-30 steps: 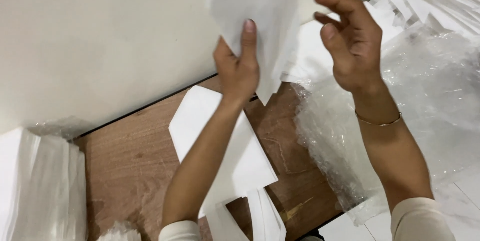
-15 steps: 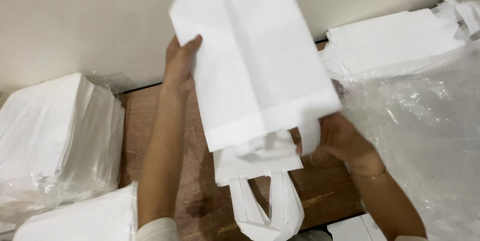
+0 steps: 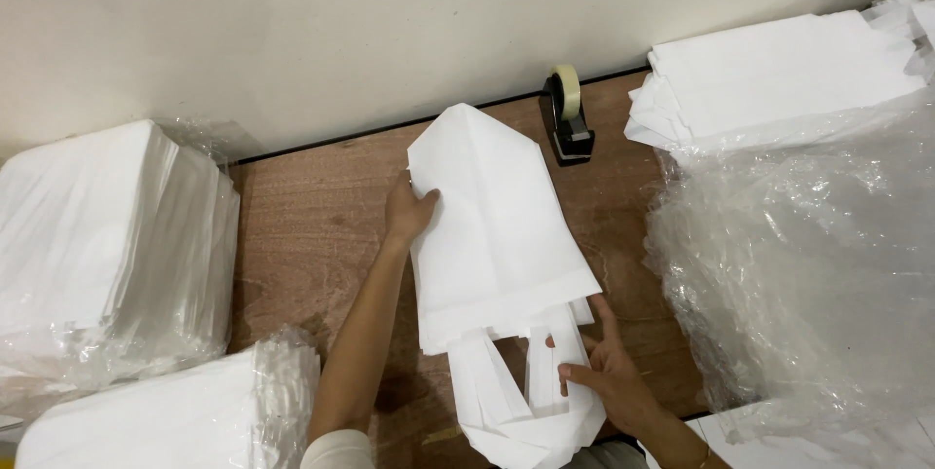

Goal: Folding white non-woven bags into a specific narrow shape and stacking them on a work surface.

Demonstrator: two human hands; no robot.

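A flat white paper bag (image 3: 492, 221) lies on the brown wooden table (image 3: 312, 235), its pointed folded end toward the wall and its handles (image 3: 516, 386) toward me. My left hand (image 3: 409, 211) grips the bag's left edge about halfway up. My right hand (image 3: 609, 376) presses on the handle end at the lower right, fingers spread over the white paper strips. More white bags seem to lie under the top one.
A black tape dispenser (image 3: 568, 118) stands by the wall behind the bag. Plastic-wrapped stacks of white bags (image 3: 107, 235) sit at the left and lower left (image 3: 166, 415). Another stack (image 3: 779, 75) and crumpled clear plastic (image 3: 808, 264) fill the right side.
The bag was held up in the air before; now it lies flat on the table. My left hand slid down its left edge and my right hand moved to the handles.
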